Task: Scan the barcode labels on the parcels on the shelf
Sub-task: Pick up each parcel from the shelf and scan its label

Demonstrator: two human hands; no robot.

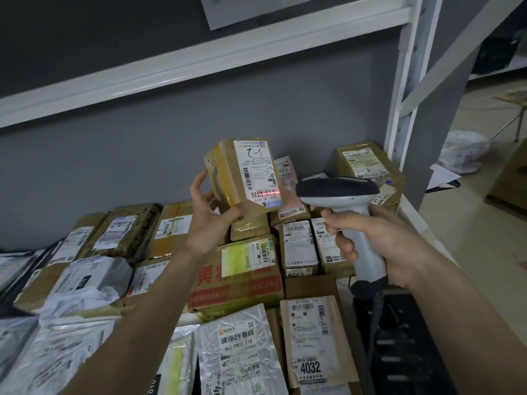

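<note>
Above a shelf (346,302) packed with parcels, a person's left hand (209,213) holds up a small cardboard box (228,178), the landmark for everything else. The thumb curls under the box's lower edge and the fingers wrap its left side, so the box is gripped and lifted clear of the pile. It is tilted, with its white label (255,171) facing the camera; the label bears the handwritten mark "3-2", upside down. A thin red scan line (268,193) crosses the barcode near the label's lower edge.

Just right of the box, the right hand (379,246) clenches the pale grey handle of a scanner (342,195), fingers wrapped around the grip. The scanner's dark head points left at the label, close to it but not touching. Its coiled cable (375,315) hangs down from the handle's base.

Below the box lies a larger carton (239,283) with red printing and a yellow-tinted label. Lower still are a silver mailer bag (239,352) and a brown parcel marked "4032" (313,352). Left of the box, several flat brown parcels (125,232) and crumpled grey bags (88,283) cover the shelf. Right of the box, behind the scanner, sits another carton (368,166), marked "3-3", against the white upright post (402,89). Behind the box is a grey wall (142,155), with a white shelf beam (171,69) running above.
</note>
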